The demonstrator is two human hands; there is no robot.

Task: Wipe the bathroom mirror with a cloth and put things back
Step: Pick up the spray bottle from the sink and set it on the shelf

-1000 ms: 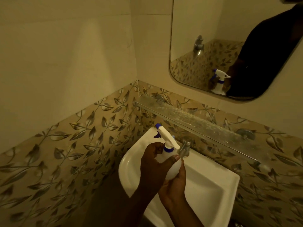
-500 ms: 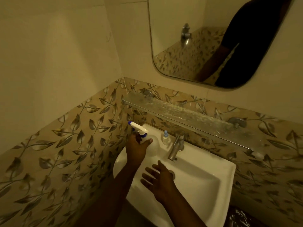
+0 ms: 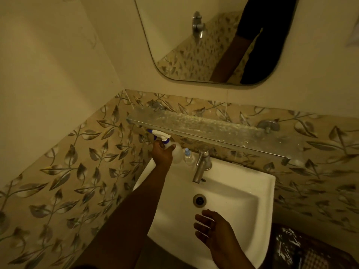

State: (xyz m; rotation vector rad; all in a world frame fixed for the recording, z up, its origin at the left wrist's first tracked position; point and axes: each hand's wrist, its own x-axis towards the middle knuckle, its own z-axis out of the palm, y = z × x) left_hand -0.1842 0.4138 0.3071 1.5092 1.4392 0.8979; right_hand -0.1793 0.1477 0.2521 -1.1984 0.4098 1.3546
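A white spray bottle [image 3: 175, 153] with a blue-and-white trigger head stands at the back left corner of the white sink [image 3: 258, 193], under the glass shelf. My left hand [image 3: 162, 153] grips its neck and body. My right hand [image 3: 212, 229] hovers above the sink's front, fingers spread and holding nothing. The rounded mirror [image 3: 184, 45] hangs on the wall above and reflects a person's arm and dark clothing. No cloth is in view.
A glass shelf [image 3: 209, 126] juts from the leaf-patterned tiles over the sink. A small bottle with a blue cap [image 3: 188, 156] stands beside the chrome tap [image 3: 201, 166]. A dark patterned object [image 3: 303, 247] sits low at the right.
My left hand carried the spray bottle from in front of me back to the sink's rear left corner. My right hand let go of it and drew back over the basin.
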